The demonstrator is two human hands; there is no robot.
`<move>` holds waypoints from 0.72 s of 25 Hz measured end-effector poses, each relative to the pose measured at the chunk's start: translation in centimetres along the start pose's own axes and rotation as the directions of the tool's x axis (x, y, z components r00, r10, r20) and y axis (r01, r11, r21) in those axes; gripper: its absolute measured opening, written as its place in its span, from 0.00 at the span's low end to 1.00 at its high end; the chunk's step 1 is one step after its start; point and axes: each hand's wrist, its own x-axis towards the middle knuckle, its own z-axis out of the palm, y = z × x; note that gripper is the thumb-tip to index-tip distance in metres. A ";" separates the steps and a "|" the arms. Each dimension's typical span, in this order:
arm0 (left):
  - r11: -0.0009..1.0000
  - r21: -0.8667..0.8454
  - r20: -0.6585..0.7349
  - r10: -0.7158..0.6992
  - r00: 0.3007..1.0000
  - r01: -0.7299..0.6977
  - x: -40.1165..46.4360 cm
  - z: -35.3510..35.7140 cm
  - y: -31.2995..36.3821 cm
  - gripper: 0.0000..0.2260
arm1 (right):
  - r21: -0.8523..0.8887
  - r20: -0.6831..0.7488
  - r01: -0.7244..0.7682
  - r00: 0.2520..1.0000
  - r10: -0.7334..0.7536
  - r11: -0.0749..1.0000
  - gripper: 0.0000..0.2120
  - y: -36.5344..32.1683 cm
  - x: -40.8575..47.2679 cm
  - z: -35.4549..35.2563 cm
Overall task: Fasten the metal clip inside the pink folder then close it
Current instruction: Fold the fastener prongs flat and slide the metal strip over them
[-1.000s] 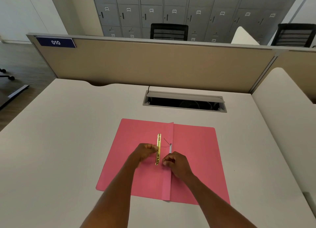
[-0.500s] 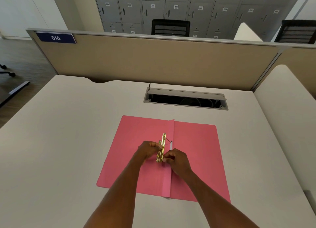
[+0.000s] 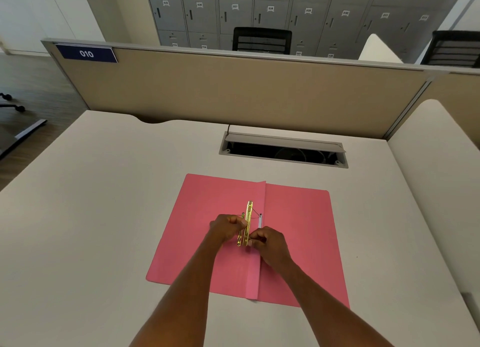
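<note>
A pink folder (image 3: 296,232) lies open and flat on the white desk, its spine fold running toward me. A gold metal clip (image 3: 249,214) stands on edge just left of the spine, over a second gold strip. My left hand (image 3: 228,227) pinches the clip from the left at its middle. From the right, my right hand (image 3: 270,242) pinches the clip's near end. A thin dark prong and a small white strip (image 3: 260,220) show by the spine, right of the clip.
A recessed cable tray (image 3: 283,149) with a raised flap sits in the desk behind the folder. A beige partition (image 3: 233,92) marked 010 bounds the far edge. Another desk (image 3: 436,164) adjoins on the right. Lockers and chairs stand beyond.
The gold clip has shifted right toward the spine and tipped up on edge. Both hands have closed in around it, the left fingers now on its middle.
</note>
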 end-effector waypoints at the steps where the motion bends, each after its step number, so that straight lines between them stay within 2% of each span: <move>1: 1.000 -0.003 -0.001 0.001 1.000 -0.001 0.0 0.0 0.0 0.05 | -0.004 -0.001 0.003 1.000 -0.003 1.000 0.04 0.0 0.1 0.0; 8: 1.000 -0.023 0.036 -0.012 0.999 0.013 -0.3 -0.2 0.3 0.02 | 0.050 0.022 0.016 1.000 -0.017 0.999 0.06 0.3 0.3 -0.3; 10: 1.000 -0.006 0.042 -0.004 0.999 0.004 -0.1 -0.2 0.2 0.03 | 0.087 -0.023 0.041 0.999 -0.039 0.995 0.07 0.5 0.1 -1.0; 13: 1.000 0.020 0.037 0.006 0.999 -0.007 0.1 -0.2 0.0 0.07 | 0.012 -0.175 0.087 0.981 -0.084 0.996 0.03 0.9 0.3 -2.1; 18: 0.999 0.037 0.010 -0.015 1.000 0.014 0.1 0.0 0.2 0.07 | -0.052 -0.170 0.049 0.984 -0.057 0.997 0.10 -0.8 3.5 -2.6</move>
